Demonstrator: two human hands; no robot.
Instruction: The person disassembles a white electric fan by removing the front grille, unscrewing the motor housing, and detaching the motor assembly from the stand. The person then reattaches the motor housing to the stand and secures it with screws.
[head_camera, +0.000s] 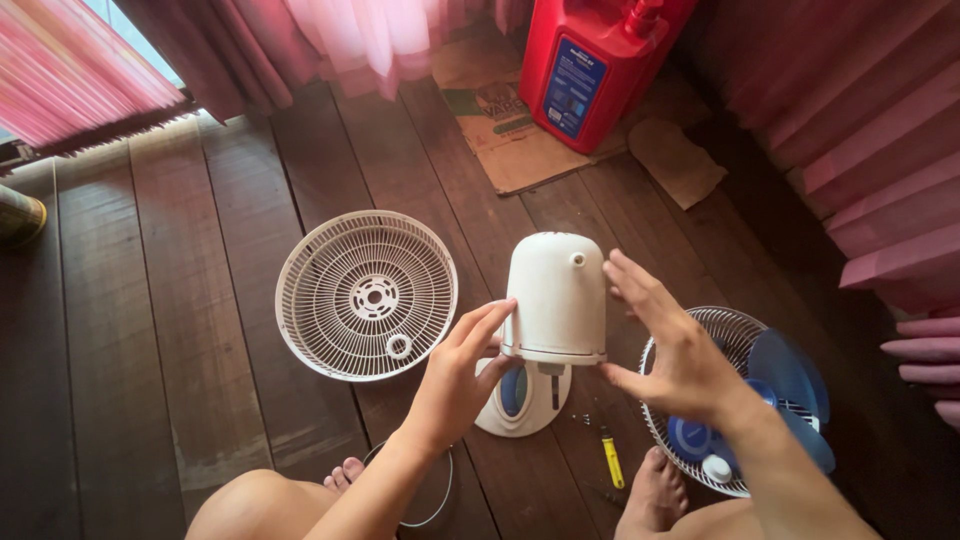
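Observation:
A white fan motor housing (556, 295) stands upright on its white base (522, 400) with a blue panel, in the middle of the wooden floor. My left hand (458, 375) touches the housing's lower left edge with fingers spread. On the other side, my right hand (668, 345) is open beside the housing, thumb near its bottom rim. A white fan grille (366, 295) lies flat to the left with a small white ring (399, 346) in it. Another grille (700, 330) to the right holds the blue fan blade (785, 375).
A yellow-handled screwdriver (611, 460) and small screws (585, 420) lie by the base. A red jug (590, 65) stands on cardboard (500, 130) at the back. Pink curtains hang behind and pink slats line the right wall. My knees and feet are at the bottom edge.

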